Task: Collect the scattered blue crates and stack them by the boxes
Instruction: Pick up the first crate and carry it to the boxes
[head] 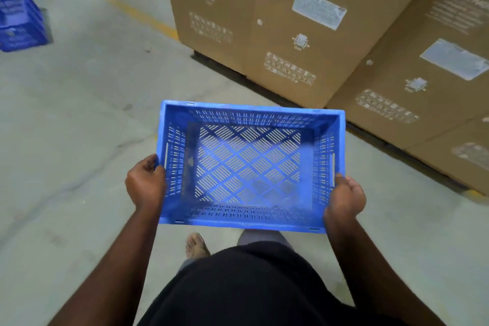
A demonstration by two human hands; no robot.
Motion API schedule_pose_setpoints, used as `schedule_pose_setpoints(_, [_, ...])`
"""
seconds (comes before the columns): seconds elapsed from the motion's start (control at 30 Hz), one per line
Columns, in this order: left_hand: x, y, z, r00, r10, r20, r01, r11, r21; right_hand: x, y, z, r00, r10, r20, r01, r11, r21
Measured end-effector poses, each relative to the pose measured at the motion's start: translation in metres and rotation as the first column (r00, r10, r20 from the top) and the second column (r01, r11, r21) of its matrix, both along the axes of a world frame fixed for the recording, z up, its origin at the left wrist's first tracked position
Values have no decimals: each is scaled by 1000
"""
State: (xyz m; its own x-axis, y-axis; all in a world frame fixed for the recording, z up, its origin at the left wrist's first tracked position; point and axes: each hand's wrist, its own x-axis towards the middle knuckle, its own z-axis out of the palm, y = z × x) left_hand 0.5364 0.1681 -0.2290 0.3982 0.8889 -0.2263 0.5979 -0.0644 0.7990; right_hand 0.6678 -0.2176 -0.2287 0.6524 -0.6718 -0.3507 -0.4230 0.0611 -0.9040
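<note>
With the left hand (145, 182) and right hand (346, 197) each curled around a short side of the empty crate (248, 167), carried open side up near the boxes (304, 34), the carrier should probably keep it level and set it down close beside them.
</note>
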Motion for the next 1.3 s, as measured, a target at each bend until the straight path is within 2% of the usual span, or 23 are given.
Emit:
schedule_pose_setpoints(0.23, [138, 54, -8, 962, -271, -31, 272, 961, 39, 40, 28, -30, 986, -167, -30, 166, 986, -14])
schedule_pose_setpoints(0.47, [306, 65, -34, 888, -455, -59, 457, 889, 35, 147, 32, -71, 930, -366, -9, 364, 921, 136])
schedule_pose_setpoints(0.63, [417, 63, -85, 915, -397, -69, 386, 914, -128, 236, 31, -125, 910, -409, -64, 414, 901, 129])
schedule_pose_setpoints(0.73, [472, 57, -126, 906, -409, -108, 389, 906, -165, 286, 28, -167, 901, -425, -93, 432, 899, 79])
schedule_pose_setpoints(0.87, [538, 54, -219, 850, -474, -231, 457, 881, -127, 343, 23, -258, 875, -445, -191, 462, 885, 58])
schedule_pose_setpoints(1.03, [600, 50, -379, 794, -470, -386, 496, 868, -35, 398, 29, -418, 905, -325, -273, 357, 931, 76])
schedule_pose_setpoints(1.2, [644, 57, -527, 816, -399, -418, 433, 901, -13, 432, 39, -574, 902, -308, -303, 346, 934, 83])
schedule_pose_setpoints(1.3, [659, 56, -584, 809, -408, -423, 442, 897, -19, 438, 39, -625, 889, -301, -346, 336, 941, 44])
